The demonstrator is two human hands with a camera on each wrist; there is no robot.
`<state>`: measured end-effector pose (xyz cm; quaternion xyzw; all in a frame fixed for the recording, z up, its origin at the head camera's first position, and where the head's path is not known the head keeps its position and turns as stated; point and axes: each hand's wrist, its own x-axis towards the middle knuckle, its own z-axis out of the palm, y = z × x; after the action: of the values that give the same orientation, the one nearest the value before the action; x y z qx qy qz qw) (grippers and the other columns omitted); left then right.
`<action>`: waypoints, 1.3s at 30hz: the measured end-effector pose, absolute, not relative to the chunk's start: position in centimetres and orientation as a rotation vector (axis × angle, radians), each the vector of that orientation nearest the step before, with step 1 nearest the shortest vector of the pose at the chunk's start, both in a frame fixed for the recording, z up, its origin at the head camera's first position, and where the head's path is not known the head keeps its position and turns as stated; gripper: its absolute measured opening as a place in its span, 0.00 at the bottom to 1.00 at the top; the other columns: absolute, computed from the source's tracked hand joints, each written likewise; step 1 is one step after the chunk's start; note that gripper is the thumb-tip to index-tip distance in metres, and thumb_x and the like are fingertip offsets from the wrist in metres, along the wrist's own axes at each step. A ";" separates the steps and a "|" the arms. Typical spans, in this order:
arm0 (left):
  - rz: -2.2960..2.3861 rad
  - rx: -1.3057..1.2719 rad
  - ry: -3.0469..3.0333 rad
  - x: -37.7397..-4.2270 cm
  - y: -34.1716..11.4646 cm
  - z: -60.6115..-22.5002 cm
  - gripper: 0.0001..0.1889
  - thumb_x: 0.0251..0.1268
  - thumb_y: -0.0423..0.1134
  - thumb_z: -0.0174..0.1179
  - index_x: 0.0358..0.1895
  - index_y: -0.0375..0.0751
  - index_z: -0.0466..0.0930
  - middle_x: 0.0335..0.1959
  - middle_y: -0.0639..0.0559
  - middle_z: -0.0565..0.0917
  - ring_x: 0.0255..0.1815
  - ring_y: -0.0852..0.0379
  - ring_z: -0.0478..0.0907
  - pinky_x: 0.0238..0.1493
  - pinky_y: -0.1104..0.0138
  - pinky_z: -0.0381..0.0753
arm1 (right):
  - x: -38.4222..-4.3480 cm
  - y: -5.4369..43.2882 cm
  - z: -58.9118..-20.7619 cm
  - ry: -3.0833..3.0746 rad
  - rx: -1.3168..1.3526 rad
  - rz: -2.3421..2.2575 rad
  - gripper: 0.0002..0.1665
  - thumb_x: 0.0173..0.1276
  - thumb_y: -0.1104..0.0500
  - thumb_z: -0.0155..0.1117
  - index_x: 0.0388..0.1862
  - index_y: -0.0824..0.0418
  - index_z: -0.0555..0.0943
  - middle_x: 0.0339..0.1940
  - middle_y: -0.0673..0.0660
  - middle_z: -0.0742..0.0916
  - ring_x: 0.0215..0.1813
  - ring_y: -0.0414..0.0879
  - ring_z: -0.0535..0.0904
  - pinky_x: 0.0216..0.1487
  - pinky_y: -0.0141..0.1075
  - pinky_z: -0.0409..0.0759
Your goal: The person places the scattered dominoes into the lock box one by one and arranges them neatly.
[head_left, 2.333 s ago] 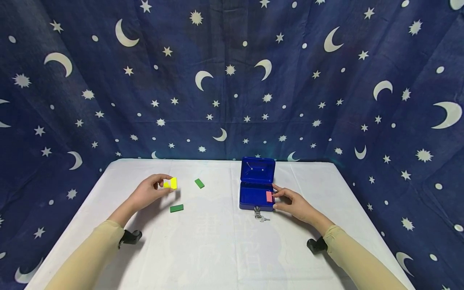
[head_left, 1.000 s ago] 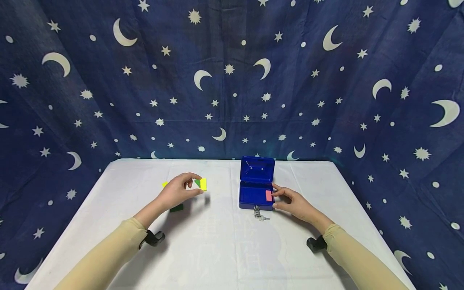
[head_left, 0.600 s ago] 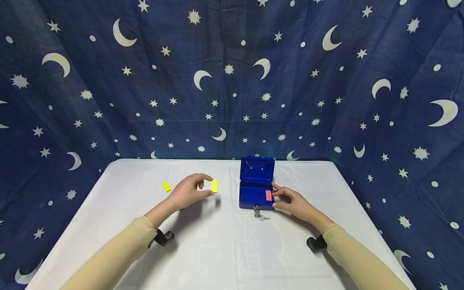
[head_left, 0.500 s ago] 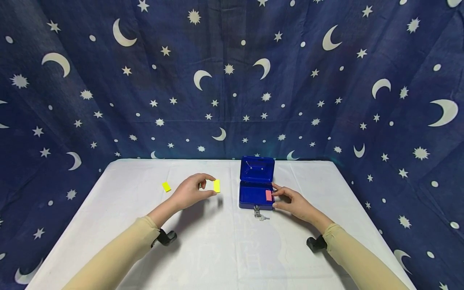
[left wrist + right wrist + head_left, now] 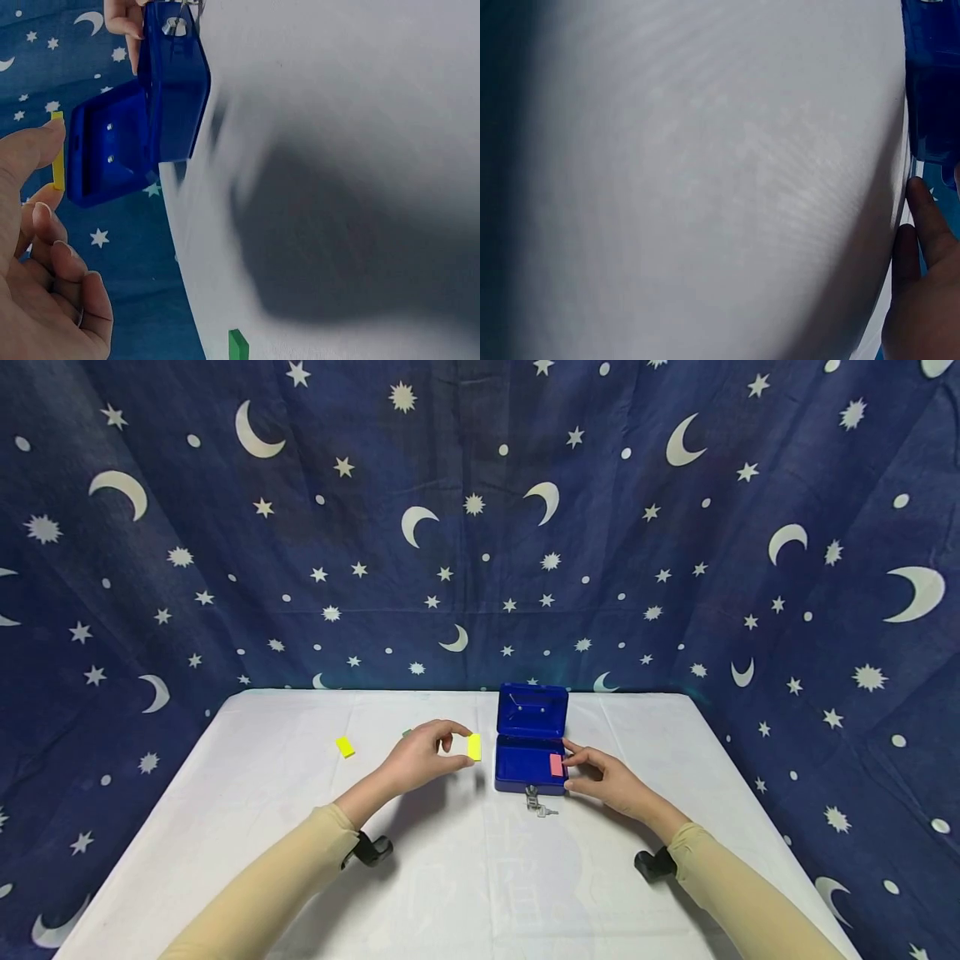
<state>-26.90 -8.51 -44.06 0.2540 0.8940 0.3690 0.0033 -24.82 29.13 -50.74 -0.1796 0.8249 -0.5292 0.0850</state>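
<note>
My left hand [image 5: 426,758] pinches a thin yellow block [image 5: 474,747] upright between thumb and fingertips, above the table just left of the cash box. In the left wrist view the yellow block [image 5: 58,151] is seen edge-on, its other fingers loosely curled below. The small blue metal cash box [image 5: 517,762] stands with its lid [image 5: 534,710] raised. A pink block [image 5: 556,765] is inside at the right wall. My right hand [image 5: 611,785] rests against the box's right side, fingers extended; the right wrist view shows fingers [image 5: 930,221] beside it.
A second yellow block [image 5: 345,747] lies on the white-covered table [image 5: 420,893] at left. A green block [image 5: 238,345] lies behind my left hand, mostly hidden in the head view. Keys [image 5: 543,811] hang from the box's front lock. A starry curtain [image 5: 375,568] borders the table.
My left hand has carried the yellow block rightward from the left of the table to near the box. The second yellow block has come into full view. My right hand has stayed in place.
</note>
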 end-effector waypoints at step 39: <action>0.835 0.936 2.877 -28.6 -1.0 -44.1 0.24 0.59 0.56 0.74 0.56 0.52 0.86 0.29 0.58 0.76 0.30 0.60 0.71 0.33 0.65 0.65 | -25.3 29.1 -50.8 2.479 -0.524 -1.531 0.21 0.69 0.57 0.73 0.58 0.62 0.82 0.80 0.56 0.66 0.81 0.59 0.55 0.76 0.56 0.55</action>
<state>-28.60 -0.98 -44.05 0.2982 0.9167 0.2661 0.0015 -25.34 29.14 -50.82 -0.1761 0.8340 -0.5151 0.0904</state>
